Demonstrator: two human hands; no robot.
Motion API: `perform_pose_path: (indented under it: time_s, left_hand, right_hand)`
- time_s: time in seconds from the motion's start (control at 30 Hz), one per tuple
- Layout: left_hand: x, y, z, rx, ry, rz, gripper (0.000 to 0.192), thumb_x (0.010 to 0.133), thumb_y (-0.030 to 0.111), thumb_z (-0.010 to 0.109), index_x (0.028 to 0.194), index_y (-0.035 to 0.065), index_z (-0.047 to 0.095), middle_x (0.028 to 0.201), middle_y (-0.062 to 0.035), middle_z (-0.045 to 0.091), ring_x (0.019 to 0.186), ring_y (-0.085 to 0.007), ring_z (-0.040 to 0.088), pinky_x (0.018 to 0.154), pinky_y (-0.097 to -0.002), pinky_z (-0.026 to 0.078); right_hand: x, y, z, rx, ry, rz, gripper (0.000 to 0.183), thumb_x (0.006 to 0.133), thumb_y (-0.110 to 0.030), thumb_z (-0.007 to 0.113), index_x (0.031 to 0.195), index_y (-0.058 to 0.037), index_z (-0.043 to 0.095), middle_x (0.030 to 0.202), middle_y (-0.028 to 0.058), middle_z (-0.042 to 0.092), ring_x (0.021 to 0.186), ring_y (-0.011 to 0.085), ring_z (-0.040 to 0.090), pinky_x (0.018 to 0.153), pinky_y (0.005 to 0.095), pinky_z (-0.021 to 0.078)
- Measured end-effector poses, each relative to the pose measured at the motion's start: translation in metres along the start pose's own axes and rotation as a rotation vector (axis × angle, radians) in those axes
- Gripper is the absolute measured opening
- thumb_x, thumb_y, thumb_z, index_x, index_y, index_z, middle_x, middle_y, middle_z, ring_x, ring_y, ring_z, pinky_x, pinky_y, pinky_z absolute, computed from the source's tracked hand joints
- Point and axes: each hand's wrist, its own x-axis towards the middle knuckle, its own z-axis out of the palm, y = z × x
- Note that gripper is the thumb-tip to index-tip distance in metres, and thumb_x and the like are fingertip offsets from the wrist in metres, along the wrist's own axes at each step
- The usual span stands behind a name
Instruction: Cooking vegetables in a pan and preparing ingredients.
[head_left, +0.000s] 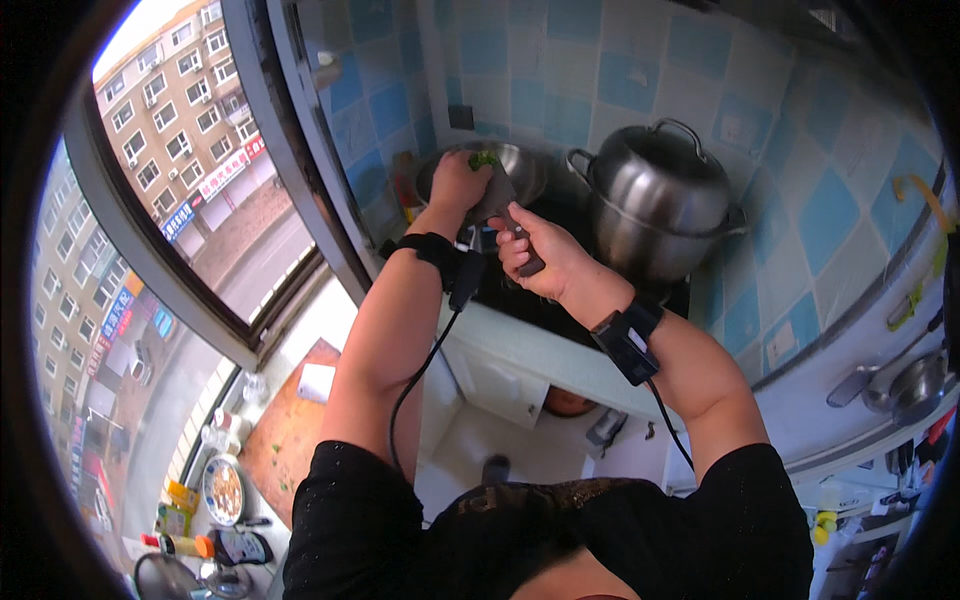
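At the back left of the stove, my left hand cups chopped green leaves against the blade of a kitchen cleaver. My right hand grips the cleaver's dark handle, with the blade pointing up and away from me. Both hands are over the near side of a wide, shiny metal pan. The pan's inside is mostly hidden by my hands and the blade. Some leaves show between my left fingers and the blade.
A lidded steel pot stands right of the pan on the black stove. To the left, a wooden cutting board with green scraps lies by the window. A patterned plate and several bottles sit nearby. Ladles hang at right.
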Motion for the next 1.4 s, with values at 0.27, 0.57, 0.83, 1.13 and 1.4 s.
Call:
perform_pose_path:
  time_s: [0.27,0.57,0.83,1.13,1.4]
  left_hand:
    - [0.103,-0.075,0.080,0.076,-0.124,0.005,0.069,0.081,0.055,0.051,0.120,-0.0014,0.046,0.119,-0.0245,0.048,0.112,-0.0386,0.044,0.094,-0.0447,0.037]
    - [0.117,-0.065,0.061,-0.211,0.043,-0.166,0.059,0.085,0.038,0.052,0.123,-0.0064,0.041,0.121,-0.0248,0.046,0.120,-0.0393,0.036,0.098,-0.0522,0.030]
    - [0.094,-0.015,-0.017,-0.020,0.036,-0.001,0.039,0.086,0.025,0.050,0.108,-0.0068,0.054,0.104,-0.0231,0.056,0.108,-0.0434,0.045,0.095,-0.0461,0.034]
    - [-0.004,0.002,-0.074,-1.110,0.210,-0.473,0.046,0.092,0.033,0.046,0.121,-0.0015,0.047,0.120,-0.0132,0.052,0.113,-0.0242,0.048,0.086,-0.0333,0.039]
    - [-0.137,0.003,-0.161,-1.593,0.035,-0.258,0.035,0.092,0.023,0.047,0.115,-0.0037,0.049,0.117,-0.0146,0.052,0.109,-0.0232,0.050,0.096,-0.0329,0.039]
  right_hand:
    - [0.117,-0.059,-0.009,-0.200,0.184,-0.177,0.029,0.089,-0.032,0.053,0.085,-0.0041,0.049,0.068,0.0017,0.046,0.049,0.0074,0.040,0.041,0.0202,0.0345]
    - [0.136,-0.093,-0.024,-0.757,0.308,-0.432,0.024,0.094,-0.029,0.044,0.099,-0.0053,0.042,0.067,0.0031,0.039,0.051,0.0131,0.036,0.045,0.0321,0.0347]
    - [0.114,-0.091,0.010,-1.188,0.337,-0.608,0.036,0.092,-0.032,0.045,0.090,0.0039,0.048,0.061,0.0091,0.044,0.046,0.0194,0.038,0.044,0.0388,0.0316]
    - [0.058,-0.054,0.031,-0.427,0.054,-0.407,0.024,0.093,-0.026,0.045,0.081,-0.0056,0.044,0.068,0.0042,0.044,0.050,0.0110,0.040,0.041,0.0243,0.0348]
    - [-0.051,0.010,0.013,-0.070,-0.183,-0.274,0.032,0.093,-0.032,0.045,0.102,-0.0014,0.053,0.069,0.0010,0.045,0.049,0.0066,0.038,0.041,0.0192,0.0317]
